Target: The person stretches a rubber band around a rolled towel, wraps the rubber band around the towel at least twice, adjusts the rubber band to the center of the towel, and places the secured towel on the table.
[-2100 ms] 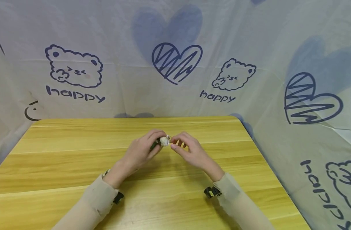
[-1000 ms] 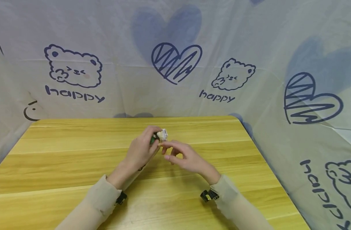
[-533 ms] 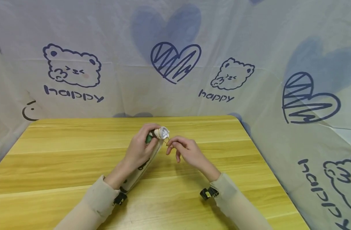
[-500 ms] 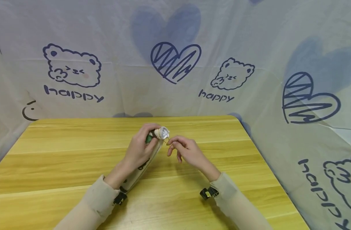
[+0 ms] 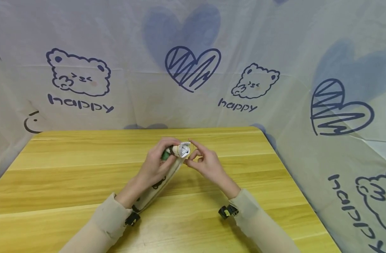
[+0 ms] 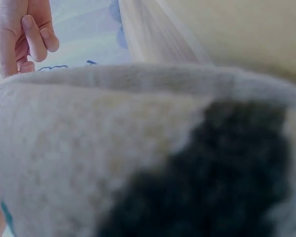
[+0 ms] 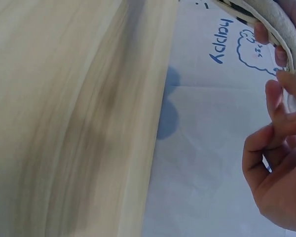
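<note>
My left hand (image 5: 158,158) grips a rolled cloth (image 5: 184,149), off-white with black and green prints, its white coiled end facing right. A strip of the same cloth hangs back under the left forearm. Fuzzy fabric with a dark patch fills most of the left wrist view. Right at the coiled end is my right hand (image 5: 208,163), index finger stretched up, thumb below, the other fingers curled. It holds a thin yellowish rubber band (image 5: 193,144), faint in the head view. In the right wrist view, the right fingertips (image 7: 274,94) are close to the cloth's edge.
Both hands are above a wood-grain table (image 5: 243,218). Behind it and along the right side hangs a pale curtain (image 5: 142,95) printed with hearts, bears and lettering. Each wrist carries a small black device, such as the one on the right wrist (image 5: 228,211).
The right hand pinched the band below the coiled end; now its index finger and thumb are spread apart beside that end. The cloth's end has turned toward the camera, and its hanging strip has come into view.
</note>
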A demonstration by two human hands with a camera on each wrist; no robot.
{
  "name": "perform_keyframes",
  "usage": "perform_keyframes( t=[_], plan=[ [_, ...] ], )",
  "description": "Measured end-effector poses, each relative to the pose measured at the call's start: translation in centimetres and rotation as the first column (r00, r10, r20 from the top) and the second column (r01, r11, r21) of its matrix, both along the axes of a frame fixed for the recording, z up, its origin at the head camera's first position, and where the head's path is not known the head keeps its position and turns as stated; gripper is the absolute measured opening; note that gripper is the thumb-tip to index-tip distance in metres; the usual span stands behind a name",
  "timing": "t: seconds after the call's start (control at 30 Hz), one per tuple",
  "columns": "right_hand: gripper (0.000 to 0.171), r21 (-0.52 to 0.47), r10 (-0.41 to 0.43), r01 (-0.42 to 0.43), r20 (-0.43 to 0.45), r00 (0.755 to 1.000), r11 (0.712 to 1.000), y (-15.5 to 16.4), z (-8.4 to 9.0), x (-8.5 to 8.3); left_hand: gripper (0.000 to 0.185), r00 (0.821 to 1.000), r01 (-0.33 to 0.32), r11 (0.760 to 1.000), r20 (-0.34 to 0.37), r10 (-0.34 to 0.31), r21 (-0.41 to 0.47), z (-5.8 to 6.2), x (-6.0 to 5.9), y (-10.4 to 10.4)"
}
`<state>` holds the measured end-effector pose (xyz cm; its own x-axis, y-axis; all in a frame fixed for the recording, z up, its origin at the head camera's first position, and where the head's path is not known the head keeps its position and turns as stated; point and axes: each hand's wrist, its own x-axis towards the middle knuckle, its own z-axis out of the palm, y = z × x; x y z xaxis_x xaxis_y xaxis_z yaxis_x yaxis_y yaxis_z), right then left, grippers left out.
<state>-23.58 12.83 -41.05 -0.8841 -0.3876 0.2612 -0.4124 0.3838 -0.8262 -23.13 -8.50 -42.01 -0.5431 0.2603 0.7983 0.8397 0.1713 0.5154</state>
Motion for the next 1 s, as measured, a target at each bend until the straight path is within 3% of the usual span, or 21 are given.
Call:
perform_keyframes(
  t=[0.1, 0.3, 0.4, 0.47, 0.57, 0.63, 0.77, 0.9, 1.0],
  plan=[
    [0.064, -0.060, 0.077, -0.072, 0.095, 0.992, 0.996, 0.2, 0.2, 0.0, 0.038, 0.999, 0.030, 0.999, 0.015, -0.030, 0.017, 0.0, 0.0, 0.0],
    [0.032, -0.117, 0.236, -0.210, 0.296, 0.926, 0.971, 0.5, 0.5, 0.2, 0.040, 0.997, 0.066, 0.998, 0.048, -0.067, 0.018, 0.3, 0.2, 0.0],
    [0.030, -0.164, 0.256, -0.211, 0.331, 0.908, 0.963, 0.6, 0.3, 0.1, 0.039, 0.994, 0.058, 0.997, 0.091, -0.053, -0.049, 0.5, 0.2, 0.1],
    [0.030, -0.206, 0.255, -0.192, 0.347, 0.903, 0.959, 0.6, 0.2, 0.1, 0.038, 0.994, 0.023, 0.992, 0.110, -0.009, -0.124, 0.8, 0.3, 0.2],
    [0.029, -0.232, 0.235, -0.158, 0.355, 0.905, 0.960, 0.4, -0.2, 0.1, 0.039, 0.991, -0.040, 0.967, 0.110, 0.070, -0.252, 1.0, 0.4, 0.3],
    [0.028, -0.230, 0.213, -0.136, 0.353, 0.911, 0.964, 0.3, -0.4, 0.1, 0.040, 0.990, -0.051, 0.950, 0.111, 0.089, -0.309, 1.1, 0.5, 0.3],
    [0.028, -0.200, 0.166, -0.106, 0.315, 0.934, 0.974, 0.4, -0.7, 0.1, 0.040, 0.986, 0.041, 0.949, 0.168, 0.012, -0.311, 0.9, 0.6, 0.2],
    [0.031, -0.208, 0.156, -0.098, 0.284, 0.946, 0.973, 0.8, -1.0, 0.0, 0.039, 0.963, 0.170, 0.953, 0.248, -0.106, -0.250, 0.8, 0.7, -0.2],
    [0.032, -0.210, 0.157, -0.100, 0.275, 0.949, 0.973, 1.0, -1.1, -0.1, 0.035, 0.948, 0.193, 0.952, 0.297, -0.119, -0.237, 1.0, 0.6, -0.5]
  ],
)
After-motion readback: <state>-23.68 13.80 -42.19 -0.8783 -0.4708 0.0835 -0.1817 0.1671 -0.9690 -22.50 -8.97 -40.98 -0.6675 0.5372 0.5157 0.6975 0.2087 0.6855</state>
